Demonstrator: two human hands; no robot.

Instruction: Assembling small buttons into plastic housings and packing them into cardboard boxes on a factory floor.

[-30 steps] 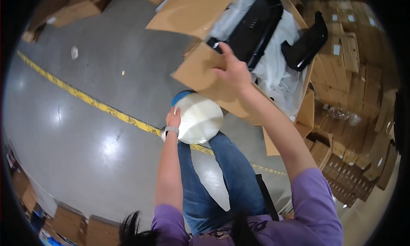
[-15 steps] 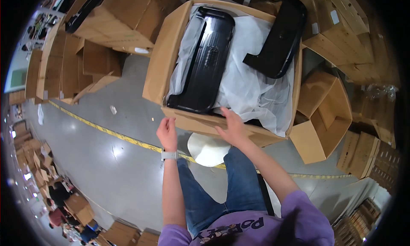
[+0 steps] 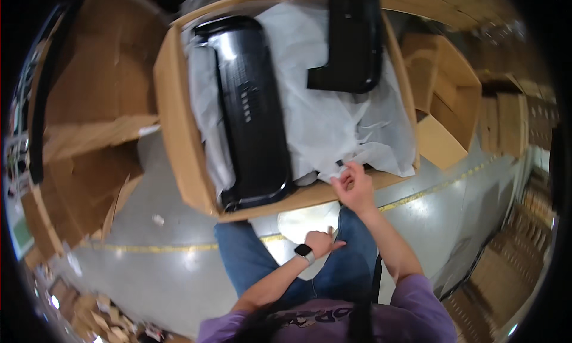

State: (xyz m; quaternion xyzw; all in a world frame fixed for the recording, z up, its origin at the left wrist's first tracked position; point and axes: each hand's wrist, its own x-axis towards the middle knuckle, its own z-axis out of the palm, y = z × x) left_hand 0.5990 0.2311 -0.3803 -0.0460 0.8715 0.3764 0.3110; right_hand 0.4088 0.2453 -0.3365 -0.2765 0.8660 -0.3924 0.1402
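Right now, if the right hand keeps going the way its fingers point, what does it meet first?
The right hand points up into the cardboard box. It would first meet the white wrapping paper at the box's near edge, which its fingertips seem to touch already. Depth is unclear; a small dark part shows just beyond them.

Warehouse or packing floor. Polished grey concrete floor (image 3: 161,271) with a yellow line (image 3: 179,247) painted across it, stacks of brown cardboard boxes (image 3: 77,164) from 8 to 11 o'clock and more cartons (image 3: 500,271) at 3 to 5 o'clock. Open carton (image 3: 179,146) at 12 o'clock holds black moulded plastic parts (image 3: 253,110) on white wrapping paper (image 3: 328,116).
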